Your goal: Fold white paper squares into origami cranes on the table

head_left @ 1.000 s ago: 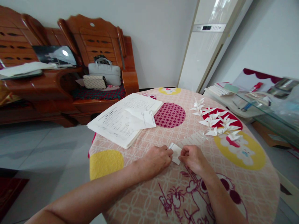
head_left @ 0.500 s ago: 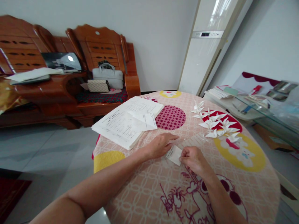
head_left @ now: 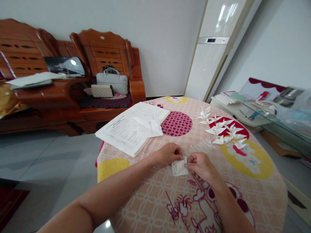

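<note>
A small folded piece of white paper (head_left: 179, 168) lies on the patterned pink tablecloth (head_left: 199, 200) near the middle of the round table. My left hand (head_left: 167, 153) pinches its upper edge from the left, fingers curled. Its right corner is pinched by my right hand (head_left: 200, 164), fingers closed. Both hands meet at the top of the paper.
A stack of printed sheets (head_left: 132, 127) lies at the table's far left. Several folded white paper cranes (head_left: 223, 131) sit at the far right. Wooden chairs (head_left: 102, 55) with bags (head_left: 112, 81) stand behind, a tall white appliance (head_left: 213, 48) at the back, a glass shelf (head_left: 272, 110) to the right.
My left hand, stretched flat beside the paper half a second ago, has curled back and pinched it. The paper has turned and shifted slightly toward me.
</note>
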{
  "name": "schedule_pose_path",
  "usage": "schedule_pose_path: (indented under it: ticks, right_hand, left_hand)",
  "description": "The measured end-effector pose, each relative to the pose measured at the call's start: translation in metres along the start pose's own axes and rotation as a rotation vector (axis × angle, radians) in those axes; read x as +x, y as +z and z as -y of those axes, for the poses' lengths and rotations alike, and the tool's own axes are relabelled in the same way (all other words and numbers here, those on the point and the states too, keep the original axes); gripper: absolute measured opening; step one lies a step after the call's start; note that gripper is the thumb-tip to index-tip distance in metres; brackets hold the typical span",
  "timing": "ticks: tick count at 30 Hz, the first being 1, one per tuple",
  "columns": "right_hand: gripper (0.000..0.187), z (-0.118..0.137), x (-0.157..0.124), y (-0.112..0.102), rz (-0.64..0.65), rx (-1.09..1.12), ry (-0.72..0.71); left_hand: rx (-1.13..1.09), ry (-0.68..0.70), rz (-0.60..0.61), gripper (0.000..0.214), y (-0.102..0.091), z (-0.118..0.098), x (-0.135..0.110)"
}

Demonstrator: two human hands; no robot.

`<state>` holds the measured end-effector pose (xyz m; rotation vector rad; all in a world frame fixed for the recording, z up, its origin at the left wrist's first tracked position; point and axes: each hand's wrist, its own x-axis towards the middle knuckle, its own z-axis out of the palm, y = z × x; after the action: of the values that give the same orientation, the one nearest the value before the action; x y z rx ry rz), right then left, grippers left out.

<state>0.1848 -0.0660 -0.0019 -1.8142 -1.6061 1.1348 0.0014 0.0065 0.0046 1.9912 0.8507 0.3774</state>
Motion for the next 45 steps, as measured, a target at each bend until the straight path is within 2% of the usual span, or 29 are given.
schedule_pose_path:
  ticks: [3,8,10,13,16,19,25,36,40,45]
  right_hand:
    - [0.014,0.001,-0.001,-0.005,-0.024,0.092,-0.041]
    - [0.024,0.005,-0.003,-0.008,0.092,0.311,-0.105]
    - [0.025,0.007,-0.004,-0.006,0.097,0.397,-0.111]
    - [0.023,0.007,-0.004,-0.002,0.038,0.514,-0.106]
    - [0.021,0.006,-0.002,0.001,0.024,0.535,-0.088]
    - [0.022,0.005,-0.002,0.002,0.068,0.511,-0.077]
    - [0.03,0.009,-0.004,0.001,0.166,0.521,-0.029]
    - [0.026,0.005,-0.001,-0.001,0.111,0.536,0.014]
    - [0.024,0.0,0.003,0.001,0.008,0.347,0.047]
    - [0.026,-0.004,0.007,0.003,-0.103,0.019,-0.029]
  left_hand:
    - [-0.261,-0.035,-0.078,0.019,0.002,0.002,-0.002]
    - [-0.637,-0.07,-0.167,0.034,0.005,-0.002,-0.007]
    - [-0.721,-0.079,-0.156,0.038,0.005,-0.004,-0.008]
    - [-0.77,-0.113,-0.046,0.043,0.005,-0.004,-0.01]
    - [-0.727,-0.144,0.033,0.044,0.006,-0.003,-0.01]
    - [-0.626,-0.168,0.052,0.043,0.006,-0.002,-0.01]
    - [-0.628,-0.21,-0.102,0.029,0.006,-0.003,-0.012]
    - [-0.635,-0.204,-0.187,0.025,0.004,0.004,-0.009]
    - [-0.374,-0.222,-0.121,0.021,0.001,0.009,-0.008]
    - [0.015,-0.184,-0.185,0.018,-0.002,0.006,-0.005]
